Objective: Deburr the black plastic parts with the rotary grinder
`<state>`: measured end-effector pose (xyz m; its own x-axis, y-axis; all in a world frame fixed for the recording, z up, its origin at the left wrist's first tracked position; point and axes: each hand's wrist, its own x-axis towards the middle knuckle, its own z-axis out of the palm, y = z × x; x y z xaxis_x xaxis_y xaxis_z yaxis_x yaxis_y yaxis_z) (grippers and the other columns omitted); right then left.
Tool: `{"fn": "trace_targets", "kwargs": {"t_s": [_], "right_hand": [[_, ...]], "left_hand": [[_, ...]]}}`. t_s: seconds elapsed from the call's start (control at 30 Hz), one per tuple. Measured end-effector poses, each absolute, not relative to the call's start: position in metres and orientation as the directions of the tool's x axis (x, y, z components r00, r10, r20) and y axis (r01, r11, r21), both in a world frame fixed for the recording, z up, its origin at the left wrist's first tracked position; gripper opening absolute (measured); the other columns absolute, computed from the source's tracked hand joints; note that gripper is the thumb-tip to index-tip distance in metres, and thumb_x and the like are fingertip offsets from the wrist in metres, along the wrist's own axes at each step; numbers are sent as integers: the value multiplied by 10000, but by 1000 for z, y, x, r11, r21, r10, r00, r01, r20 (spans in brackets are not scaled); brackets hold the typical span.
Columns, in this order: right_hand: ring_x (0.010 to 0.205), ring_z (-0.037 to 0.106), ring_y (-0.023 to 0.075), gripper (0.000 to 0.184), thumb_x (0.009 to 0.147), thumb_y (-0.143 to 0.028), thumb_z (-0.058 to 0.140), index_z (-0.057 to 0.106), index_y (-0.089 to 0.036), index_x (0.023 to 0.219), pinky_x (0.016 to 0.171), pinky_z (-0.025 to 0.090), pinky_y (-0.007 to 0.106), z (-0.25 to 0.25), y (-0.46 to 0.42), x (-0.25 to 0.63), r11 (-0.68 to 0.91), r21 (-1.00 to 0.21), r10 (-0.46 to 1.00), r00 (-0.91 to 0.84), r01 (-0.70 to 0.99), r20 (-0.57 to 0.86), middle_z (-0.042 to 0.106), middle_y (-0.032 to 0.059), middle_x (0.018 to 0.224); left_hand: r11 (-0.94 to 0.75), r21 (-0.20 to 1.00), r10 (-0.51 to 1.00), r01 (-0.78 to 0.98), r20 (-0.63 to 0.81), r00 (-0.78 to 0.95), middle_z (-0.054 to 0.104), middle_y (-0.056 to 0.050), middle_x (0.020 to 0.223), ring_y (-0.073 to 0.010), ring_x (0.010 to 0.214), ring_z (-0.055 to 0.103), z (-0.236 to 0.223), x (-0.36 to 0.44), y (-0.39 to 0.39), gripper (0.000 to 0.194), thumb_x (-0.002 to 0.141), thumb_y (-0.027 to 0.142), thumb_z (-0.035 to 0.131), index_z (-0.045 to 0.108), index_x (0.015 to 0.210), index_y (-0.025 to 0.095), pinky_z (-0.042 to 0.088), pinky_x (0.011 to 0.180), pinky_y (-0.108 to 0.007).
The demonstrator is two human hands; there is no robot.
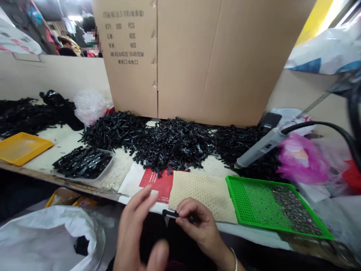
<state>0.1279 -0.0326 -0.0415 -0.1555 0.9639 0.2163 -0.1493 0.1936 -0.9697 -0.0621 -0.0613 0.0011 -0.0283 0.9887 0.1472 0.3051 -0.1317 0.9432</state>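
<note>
Between the thumb and fingers of my right hand [196, 222] is a small black plastic part [169, 213], its forked end sticking out to the left. My left hand [138, 229] is raised beside it, fingers apart, with nothing in it; it is a little blurred. Just beyond my right hand lies a cream honeycomb-textured mat [203, 192], next to a red and white printed sheet [158, 184]. A large pile of similar black parts [175, 141] spreads over the table behind them.
A green tray [235, 199] of small metal pieces stands right, below a corded electric screwdriver [259, 148]. Left are a clear tub [111, 165] of black parts and a yellow tray [25, 146]. A tall carton [197, 60] stands behind; a white sack [50, 233] is below left.
</note>
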Motion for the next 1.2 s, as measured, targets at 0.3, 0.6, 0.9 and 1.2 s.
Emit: {"fn": "trace_targets", "kwargs": {"t_s": [0.3,0.6,0.9,1.2], "right_hand": [[713,541,149,232,838,-326,683,627,-228,1041,620,482,257,-41,-24,141,184,-983,954,-238,-13,182,570,52,917],[837,586,184,401,896,-504,552,613,-219,1172,854,487,336,-71,-39,133,-84,-988,991,89,-131,-96,617,71,1027],[748,614,166,254,902,-450,589,544,-214,984,730,509,289,-42,-40,133,-42,-982,999,-30,-182,-37,658,40,835],[702,590,159,261,937,-440,536,586,-184,945,655,469,265,-46,-43,128,4,-996,995,-100,-90,13,606,26,739]], "left_hand": [[437,892,852,-111,-372,370,638,-42,719,-136,652,566,-18,-28,-29,467,768,607,611,668,728,145,459,616,-237],[579,748,807,-326,-469,358,702,-60,799,-91,510,607,-28,-24,-25,473,742,513,695,541,1015,158,420,474,-178],[543,799,833,-258,-472,289,693,-61,780,-112,580,576,-20,-26,-22,532,710,435,709,622,1133,124,456,518,-211],[522,833,846,-184,-477,239,417,59,500,-43,427,248,-12,-21,-24,373,722,480,664,687,865,136,133,406,-172]]}}
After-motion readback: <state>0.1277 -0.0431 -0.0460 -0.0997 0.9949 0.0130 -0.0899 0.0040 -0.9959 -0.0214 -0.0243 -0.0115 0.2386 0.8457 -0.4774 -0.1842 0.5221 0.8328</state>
